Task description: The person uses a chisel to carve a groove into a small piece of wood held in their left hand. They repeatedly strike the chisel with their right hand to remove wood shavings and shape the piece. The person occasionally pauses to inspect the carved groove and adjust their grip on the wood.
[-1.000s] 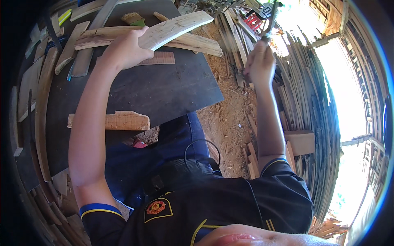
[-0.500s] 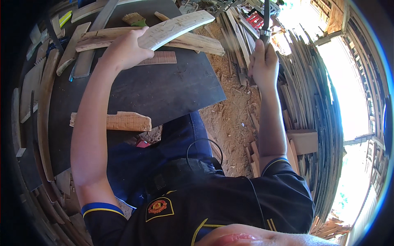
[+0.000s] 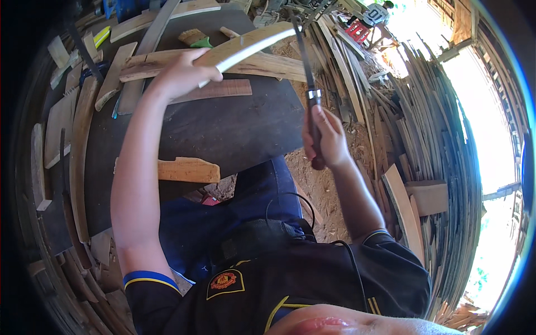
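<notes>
My left hand (image 3: 181,75) is closed round the near end of a pale, curved piece of wood (image 3: 251,46), which slants up to the right above the table. In my right hand (image 3: 330,137) is a machete (image 3: 307,61), gripped by its dark handle with a shiny metal collar. Its long, narrow dark blade points up and away, beside the far end of the curved piece; whether they touch I cannot tell. Below the held wood, a long plank (image 3: 273,66) and a reddish flat board (image 3: 229,89) lie on the dark table (image 3: 223,125).
A shaped wood block (image 3: 187,170) lies at the table's near edge. A brush-like tool with green (image 3: 195,39) sits farther back. Several boards line the left side. Long strips of wood (image 3: 430,134) are stacked at right. Another person (image 3: 375,14) is far off by a red crate (image 3: 357,32).
My right hand with the machete has come left and nearer, bringing the blade beside the curved wood's far end. The curved wood has tilted, showing more of its edge. The view has shifted slightly.
</notes>
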Demonstrator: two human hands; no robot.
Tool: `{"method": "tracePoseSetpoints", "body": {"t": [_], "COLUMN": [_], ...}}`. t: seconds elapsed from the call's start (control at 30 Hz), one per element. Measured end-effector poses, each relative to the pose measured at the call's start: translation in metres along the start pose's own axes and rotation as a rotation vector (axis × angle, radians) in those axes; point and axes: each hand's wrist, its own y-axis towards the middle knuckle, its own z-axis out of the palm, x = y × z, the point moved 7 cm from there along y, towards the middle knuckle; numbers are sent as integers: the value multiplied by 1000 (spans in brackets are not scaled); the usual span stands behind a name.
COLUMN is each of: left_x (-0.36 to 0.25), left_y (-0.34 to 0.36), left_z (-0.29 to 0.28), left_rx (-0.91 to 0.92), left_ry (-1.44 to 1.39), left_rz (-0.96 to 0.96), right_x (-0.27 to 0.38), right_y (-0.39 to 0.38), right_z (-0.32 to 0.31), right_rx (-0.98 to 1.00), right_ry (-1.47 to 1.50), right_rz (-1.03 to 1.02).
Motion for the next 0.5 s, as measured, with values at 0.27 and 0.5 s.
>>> {"method": "tracePoseSetpoints", "body": {"t": [0.27, 0.5], "left_x": [22, 20], "left_y": [2, 2], "left_z": [-8, -9], "left_rx": [138, 169], "left_ry": [-670, -457], "left_rz": [-113, -93], "right_x": [-32, -32], "right_y": [7, 13], "right_z": [25, 25], "right_rx": [42, 72], "right_ry": [108, 130], "right_rz": [-254, -145]}}
